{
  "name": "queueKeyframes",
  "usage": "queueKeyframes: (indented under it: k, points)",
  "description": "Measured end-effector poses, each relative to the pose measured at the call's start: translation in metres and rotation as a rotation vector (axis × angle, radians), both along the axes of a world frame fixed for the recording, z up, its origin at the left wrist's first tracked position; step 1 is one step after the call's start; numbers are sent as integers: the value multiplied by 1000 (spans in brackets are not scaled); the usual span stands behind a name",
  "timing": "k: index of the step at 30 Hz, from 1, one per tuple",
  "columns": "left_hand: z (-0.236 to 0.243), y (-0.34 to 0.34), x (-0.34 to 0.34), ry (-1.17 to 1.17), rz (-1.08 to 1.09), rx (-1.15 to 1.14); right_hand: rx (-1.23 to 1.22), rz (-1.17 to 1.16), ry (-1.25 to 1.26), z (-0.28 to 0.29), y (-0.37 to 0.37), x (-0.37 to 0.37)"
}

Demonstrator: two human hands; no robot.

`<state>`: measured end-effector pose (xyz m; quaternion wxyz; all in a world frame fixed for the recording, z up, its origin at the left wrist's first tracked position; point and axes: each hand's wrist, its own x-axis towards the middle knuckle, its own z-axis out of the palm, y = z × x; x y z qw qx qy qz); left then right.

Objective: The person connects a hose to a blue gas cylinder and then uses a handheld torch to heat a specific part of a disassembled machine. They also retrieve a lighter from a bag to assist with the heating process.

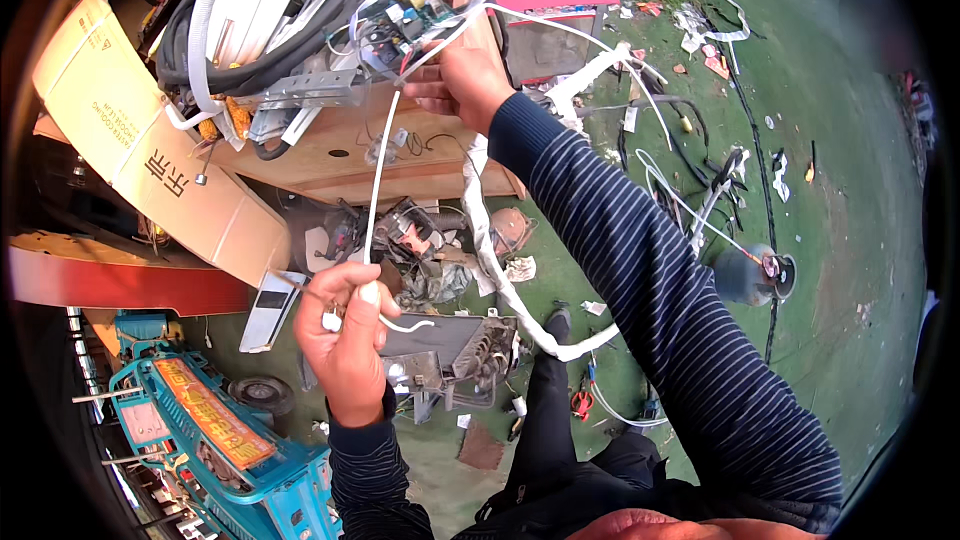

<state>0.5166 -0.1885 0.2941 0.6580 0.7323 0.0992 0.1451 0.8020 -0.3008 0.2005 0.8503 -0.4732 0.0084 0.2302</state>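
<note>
Head: circuit board (427,12) in clear tub (464,24); left hand (347,340) pinching white tube (378,180).

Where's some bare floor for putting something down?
Bare green floor lies right of the gas cylinder and black cable. Crowded: the wooden cabinet, piled with black hose, and the floor beyond the left hand, strewn with machine parts.

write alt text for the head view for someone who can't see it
A person's left hand pinches a slim white cord while their right hand is near a circuit board beside coiled black hose. Scattered parts litter the green floor, with a teal vehicle at lower left.
</note>
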Motion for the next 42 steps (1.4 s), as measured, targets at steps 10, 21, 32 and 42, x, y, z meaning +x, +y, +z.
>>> queueKeyframes:
  k: [10, 21, 32, 42]
  points:
    - [-175, -47, 18, 9, 402, 243, -927, 153, 148, -343, -259, -350]
    - [-443, -233, -240, 542, -807, 828, -1465, -415, 718, -526, -634, -584]
    - [-626, -409, -170, 372, -961, 1136, -712, -823, 1254, -734, -650, -638]
    - [-752, -632, -113, 580, -1059, 1503, -35, -685, 1225, -789, -680, -645]
